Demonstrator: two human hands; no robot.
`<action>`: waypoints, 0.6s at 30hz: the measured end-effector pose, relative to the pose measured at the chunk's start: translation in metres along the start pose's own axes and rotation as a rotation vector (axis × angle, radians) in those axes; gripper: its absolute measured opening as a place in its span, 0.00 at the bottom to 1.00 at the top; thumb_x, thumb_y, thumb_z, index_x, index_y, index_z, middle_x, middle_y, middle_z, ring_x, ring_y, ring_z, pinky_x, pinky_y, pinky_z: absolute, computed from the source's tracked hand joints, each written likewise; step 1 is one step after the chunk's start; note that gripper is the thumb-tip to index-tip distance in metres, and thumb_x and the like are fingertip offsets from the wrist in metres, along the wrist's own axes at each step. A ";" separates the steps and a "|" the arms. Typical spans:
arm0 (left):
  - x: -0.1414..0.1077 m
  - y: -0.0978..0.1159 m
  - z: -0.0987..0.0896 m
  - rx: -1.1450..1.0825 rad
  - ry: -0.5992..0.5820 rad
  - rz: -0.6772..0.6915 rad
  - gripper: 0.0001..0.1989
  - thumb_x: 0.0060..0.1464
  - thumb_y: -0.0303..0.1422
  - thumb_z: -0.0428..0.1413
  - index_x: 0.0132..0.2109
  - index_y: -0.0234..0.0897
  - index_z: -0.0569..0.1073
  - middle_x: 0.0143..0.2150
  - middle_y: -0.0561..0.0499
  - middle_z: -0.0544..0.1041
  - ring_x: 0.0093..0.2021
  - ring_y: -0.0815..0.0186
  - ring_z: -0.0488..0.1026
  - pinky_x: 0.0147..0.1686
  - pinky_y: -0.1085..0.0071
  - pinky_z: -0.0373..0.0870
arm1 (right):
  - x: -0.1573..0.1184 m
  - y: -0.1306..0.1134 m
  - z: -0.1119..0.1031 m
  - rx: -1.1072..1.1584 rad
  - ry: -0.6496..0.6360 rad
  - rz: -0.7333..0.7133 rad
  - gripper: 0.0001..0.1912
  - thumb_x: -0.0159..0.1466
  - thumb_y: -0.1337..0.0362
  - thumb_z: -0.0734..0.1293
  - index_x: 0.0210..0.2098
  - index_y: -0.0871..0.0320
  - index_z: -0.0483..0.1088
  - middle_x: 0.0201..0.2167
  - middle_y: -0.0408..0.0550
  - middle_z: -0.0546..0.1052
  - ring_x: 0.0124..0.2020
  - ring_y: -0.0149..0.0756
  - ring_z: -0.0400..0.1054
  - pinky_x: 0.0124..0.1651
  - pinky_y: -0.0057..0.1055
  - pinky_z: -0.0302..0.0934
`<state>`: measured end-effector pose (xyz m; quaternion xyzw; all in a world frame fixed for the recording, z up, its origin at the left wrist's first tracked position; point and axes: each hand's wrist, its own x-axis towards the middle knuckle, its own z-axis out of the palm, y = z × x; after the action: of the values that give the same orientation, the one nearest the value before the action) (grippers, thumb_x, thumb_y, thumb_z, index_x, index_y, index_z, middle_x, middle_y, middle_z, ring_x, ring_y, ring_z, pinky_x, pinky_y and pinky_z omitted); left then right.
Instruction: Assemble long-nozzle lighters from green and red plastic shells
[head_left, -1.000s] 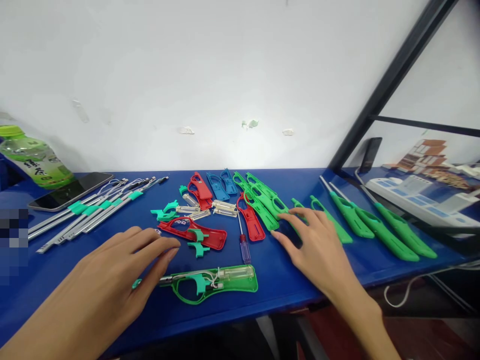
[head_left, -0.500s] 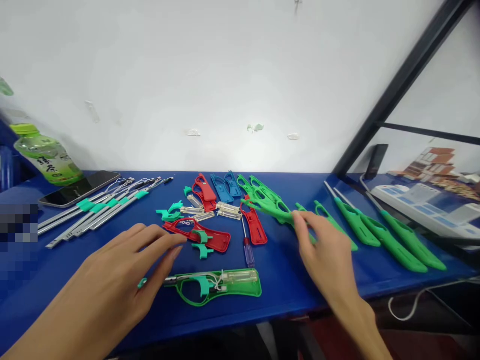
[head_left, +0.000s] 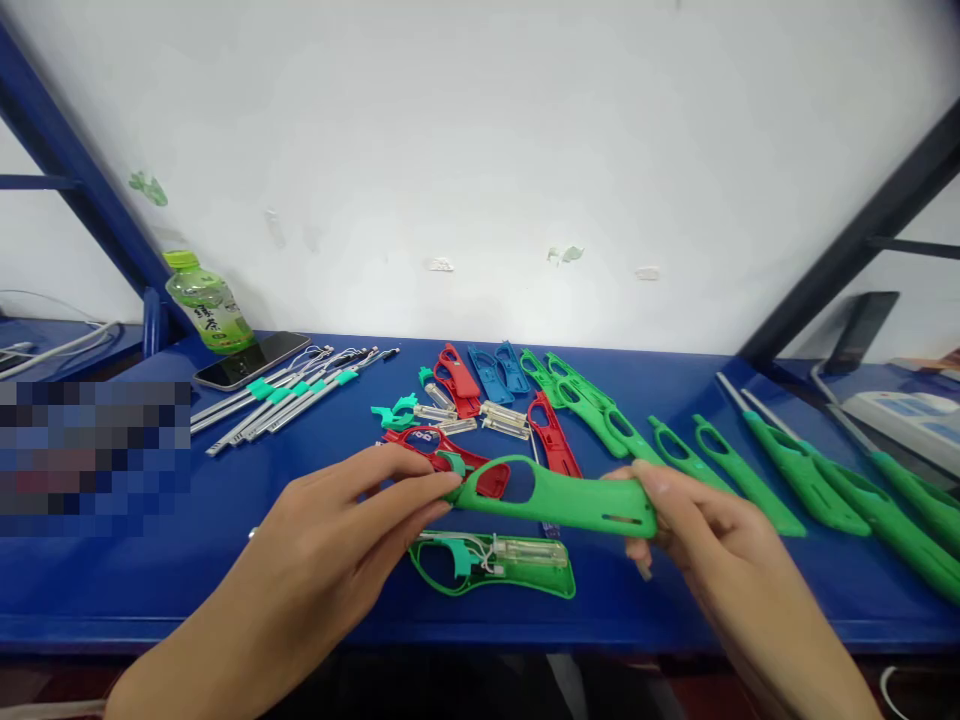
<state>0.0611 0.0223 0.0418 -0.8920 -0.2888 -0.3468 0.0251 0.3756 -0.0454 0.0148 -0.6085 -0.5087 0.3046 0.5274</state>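
A green shell half (head_left: 577, 500) hangs above the blue table, its outer face toward me. My left hand (head_left: 322, 550) pinches its narrow looped end, and my right hand (head_left: 720, 560) grips its wide end. Just below lies an open green shell (head_left: 536, 575) holding a clear fuel tank (head_left: 529, 552), white wires and a teal trigger (head_left: 459, 556); my left hand hides the end with the metal rod. Behind the held shell are a red shell half (head_left: 420, 440) and a screwdriver (head_left: 551, 529), both partly covered.
Metal rods (head_left: 300, 405) with teal tape, a phone (head_left: 251, 360) and a bottle (head_left: 210, 305) are at the left. Blue shells (head_left: 491, 375), red shells (head_left: 553, 437) and clear tanks (head_left: 506, 420) lie mid-table. Green shells (head_left: 690, 460) and assembled green lighters (head_left: 806, 470) lie right.
My right hand has brought a green shell half from the pile toward me, over the open shell. My left hand has moved in and taken its looped end. The view has turned slightly left.
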 end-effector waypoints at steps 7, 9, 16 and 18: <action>0.003 -0.003 0.006 -0.011 -0.006 0.024 0.11 0.79 0.31 0.53 0.57 0.41 0.80 0.50 0.50 0.84 0.42 0.69 0.85 0.42 0.76 0.77 | -0.003 -0.005 0.005 0.157 -0.082 0.102 0.26 0.70 0.37 0.74 0.45 0.54 0.85 0.19 0.42 0.77 0.20 0.33 0.72 0.27 0.26 0.70; 0.005 -0.003 0.007 0.015 0.003 0.025 0.12 0.80 0.32 0.51 0.55 0.40 0.80 0.49 0.50 0.84 0.41 0.68 0.84 0.41 0.76 0.77 | -0.003 -0.006 0.007 0.254 -0.102 0.138 0.25 0.68 0.38 0.75 0.48 0.53 0.84 0.21 0.42 0.78 0.20 0.33 0.72 0.23 0.25 0.67; 0.009 0.000 0.003 -0.034 0.031 -0.039 0.17 0.82 0.36 0.49 0.48 0.38 0.82 0.39 0.53 0.84 0.34 0.71 0.82 0.37 0.78 0.74 | -0.006 -0.007 0.008 0.305 -0.126 0.078 0.26 0.68 0.37 0.75 0.38 0.55 0.83 0.23 0.46 0.79 0.22 0.37 0.74 0.22 0.29 0.69; 0.010 0.000 0.003 -0.017 0.034 -0.051 0.19 0.82 0.37 0.48 0.47 0.37 0.82 0.35 0.53 0.82 0.31 0.71 0.80 0.33 0.78 0.73 | -0.007 -0.007 0.007 0.276 -0.134 0.063 0.27 0.69 0.35 0.73 0.41 0.53 0.84 0.23 0.46 0.80 0.21 0.38 0.74 0.21 0.29 0.68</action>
<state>0.0689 0.0283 0.0455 -0.8785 -0.3079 -0.3650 0.0136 0.3650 -0.0500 0.0182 -0.5242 -0.4766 0.4279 0.5612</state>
